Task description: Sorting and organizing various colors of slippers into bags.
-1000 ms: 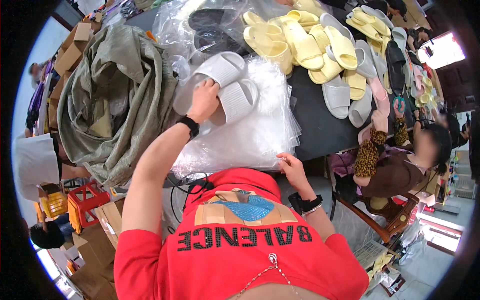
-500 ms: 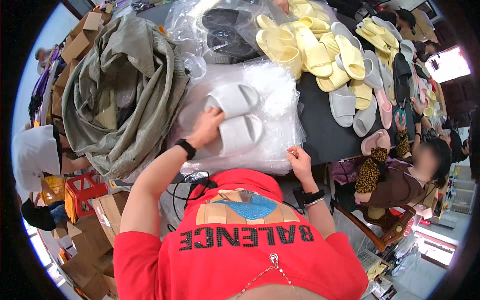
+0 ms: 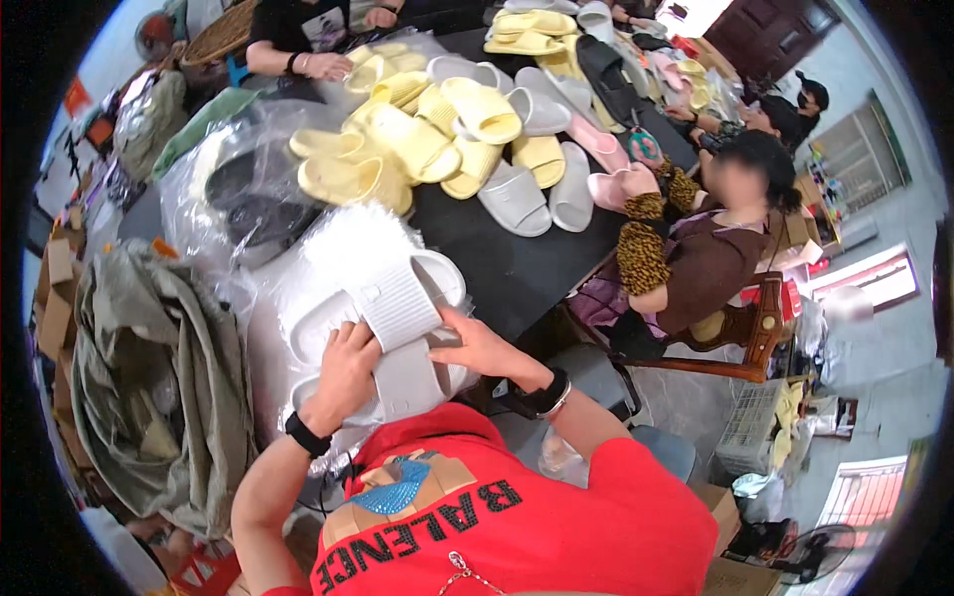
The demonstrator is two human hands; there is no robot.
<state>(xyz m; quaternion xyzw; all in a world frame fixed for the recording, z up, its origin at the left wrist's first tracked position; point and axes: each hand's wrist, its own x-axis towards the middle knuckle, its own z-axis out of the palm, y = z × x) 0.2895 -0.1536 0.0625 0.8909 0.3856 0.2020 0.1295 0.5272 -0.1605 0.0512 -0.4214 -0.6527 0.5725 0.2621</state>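
The left hand (image 3: 352, 366) touches two grey slippers (image 3: 405, 300), its grip unclear; the right hand (image 3: 479, 344), thumb and fingers apart, touches them near the toes. They lie on clear plastic bags (image 3: 333, 246); beyond, yellow slippers (image 3: 412, 141) crowd the dark surface (image 3: 487, 260).

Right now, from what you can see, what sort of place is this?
Probably a workshop or packing room for slippers: yellow slippers lie heaped on a dark table, two grey slippers rest on layered clear plastic, and a co-worker sits alongside, holding a pink slipper.
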